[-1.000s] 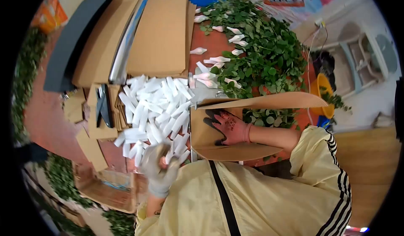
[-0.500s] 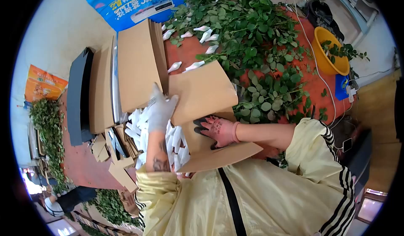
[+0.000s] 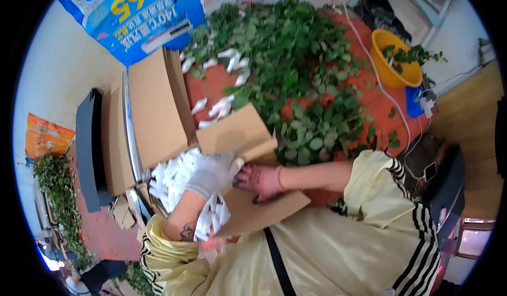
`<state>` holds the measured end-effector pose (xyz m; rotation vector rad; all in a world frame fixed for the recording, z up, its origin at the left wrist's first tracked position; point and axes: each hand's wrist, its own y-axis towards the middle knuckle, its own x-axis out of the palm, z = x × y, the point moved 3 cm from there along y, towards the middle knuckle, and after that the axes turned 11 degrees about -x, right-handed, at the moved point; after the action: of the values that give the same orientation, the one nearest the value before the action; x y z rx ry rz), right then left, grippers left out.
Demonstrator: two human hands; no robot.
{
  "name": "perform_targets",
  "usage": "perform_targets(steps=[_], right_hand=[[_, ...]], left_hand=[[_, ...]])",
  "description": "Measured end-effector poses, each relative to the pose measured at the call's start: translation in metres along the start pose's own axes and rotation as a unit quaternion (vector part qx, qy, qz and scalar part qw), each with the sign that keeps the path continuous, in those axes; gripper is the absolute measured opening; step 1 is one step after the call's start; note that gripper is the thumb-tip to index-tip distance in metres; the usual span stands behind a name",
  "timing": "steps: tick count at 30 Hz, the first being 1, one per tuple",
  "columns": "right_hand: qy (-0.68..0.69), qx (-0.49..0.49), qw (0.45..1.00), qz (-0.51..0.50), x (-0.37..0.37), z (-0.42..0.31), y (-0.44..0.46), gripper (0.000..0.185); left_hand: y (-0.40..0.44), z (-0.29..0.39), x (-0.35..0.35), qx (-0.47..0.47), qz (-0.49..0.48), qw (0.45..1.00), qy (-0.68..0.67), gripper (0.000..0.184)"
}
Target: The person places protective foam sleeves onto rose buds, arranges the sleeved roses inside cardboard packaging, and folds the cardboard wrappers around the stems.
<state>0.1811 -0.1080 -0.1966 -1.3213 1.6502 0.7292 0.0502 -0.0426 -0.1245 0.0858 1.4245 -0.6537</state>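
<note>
A brown cardboard sheet (image 3: 232, 132) lies bent in front of me, its near flap (image 3: 266, 214) against my jacket. My left hand (image 3: 211, 172), in a whitish glove, is closed at the left end of the sheet's fold, fingers pointing right; they are partly blurred. My right hand (image 3: 265, 182), in a pinkish-red glove with dark fingertips, presses on the sheet just below the fold, fingers stretched out. A heap of white foam-like sleeves (image 3: 174, 177) lies beside and under my left forearm.
Cut leafy stems (image 3: 285, 48) cover the red table (image 3: 206, 87), with white-wrapped buds (image 3: 232, 61) among them. Stacked cardboard (image 3: 158, 106) and a dark panel (image 3: 90, 153) stand on the left. A yellow basin (image 3: 393, 66) and white cable (image 3: 388, 87) are on the right. Another person (image 3: 100, 277) is at lower left.
My left hand has come down from the top of the cardboard to its fold, and the sheet's upper part is bent more. My right hand stays on the cardboard. The view has shifted.
</note>
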Motion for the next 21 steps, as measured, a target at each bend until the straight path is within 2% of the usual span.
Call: perform_targets(steps=[2, 3, 5, 6, 7, 8, 9, 10, 11, 12, 13, 14, 16, 18, 19, 20, 21], right_hand=[[0.03, -0.008, 0.996, -0.089, -0.042, -0.027, -0.005, 0.069], [0.001, -0.067, 0.991, -0.112, -0.068, -0.042, -0.013, 0.059], [0.158, -0.153, 0.973, -0.066, -0.138, -0.054, -0.036, 0.05], [0.26, -0.139, 0.955, -0.036, -0.177, -0.045, -0.045, 0.048], [0.358, -0.121, 0.926, -0.006, -0.218, -0.027, -0.052, 0.045], [0.389, -0.003, 0.921, 0.018, -0.251, 0.003, -0.055, 0.042], [0.3, 0.123, 0.938, 0.125, -0.252, 0.055, -0.057, 0.039], [0.055, 0.145, 0.964, 0.214, -0.28, 0.079, -0.05, 0.034], [-0.024, 0.158, 0.951, 0.263, -0.27, 0.148, -0.049, 0.03], [-0.063, 0.251, 0.942, 0.215, -0.275, 0.175, -0.049, 0.031], [-0.153, 0.298, 0.927, 0.166, -0.259, 0.226, -0.052, 0.041], [-0.154, 0.296, 0.927, 0.17, -0.241, 0.262, -0.05, 0.041], [-0.277, 0.307, 0.91, 0.031, -0.225, 0.307, -0.039, 0.041], [-0.284, 0.312, 0.907, 0.009, -0.218, 0.324, -0.029, 0.039], [-0.287, 0.317, 0.904, -0.016, -0.206, 0.326, -0.02, 0.038], [-0.26, 0.312, 0.913, 0.033, -0.197, 0.327, -0.016, 0.04], [-0.291, 0.311, 0.905, -0.014, -0.188, 0.326, -0.014, 0.039]], left_hand=[[0.009, 0.002, -0.008, 0.033, 0.035, 0.999, -0.016, 0.034], [0.01, 0.006, -0.011, 0.086, 0.05, 0.993, -0.064, 0.034], [0.011, 0.014, -0.01, 0.174, 0.086, 0.972, -0.131, 0.035], [0.013, 0.013, -0.01, 0.173, 0.089, 0.972, -0.132, 0.035], [0.017, 0.012, -0.005, 0.135, 0.004, 0.987, -0.086, 0.035], [0.019, 0.01, -0.002, 0.096, -0.08, 0.991, -0.038, 0.037], [0.017, 0.015, -0.01, 0.087, -0.074, 0.988, -0.105, 0.035], [0.017, 0.014, -0.012, 0.085, -0.069, 0.989, -0.104, 0.035], [0.019, 0.012, -0.014, 0.091, -0.08, 0.985, -0.125, 0.034], [0.02, 0.011, -0.016, 0.098, -0.091, 0.98, -0.146, 0.033], [0.022, 0.01, -0.021, 0.105, -0.096, 0.976, -0.168, 0.032], [0.027, 0.005, -0.021, 0.103, -0.094, 0.977, -0.164, 0.032], [0.038, 0.002, -0.022, 0.164, -0.147, 0.963, -0.156, 0.039], [0.042, 0.003, -0.025, 0.154, -0.172, 0.957, -0.178, 0.038], [0.038, 0.003, -0.024, 0.132, -0.155, 0.962, -0.179, 0.036], [0.032, 0.005, -0.023, 0.111, -0.143, 0.967, -0.179, 0.035], [0.028, 0.009, -0.033, 0.088, -0.163, 0.967, -0.174, 0.036]])
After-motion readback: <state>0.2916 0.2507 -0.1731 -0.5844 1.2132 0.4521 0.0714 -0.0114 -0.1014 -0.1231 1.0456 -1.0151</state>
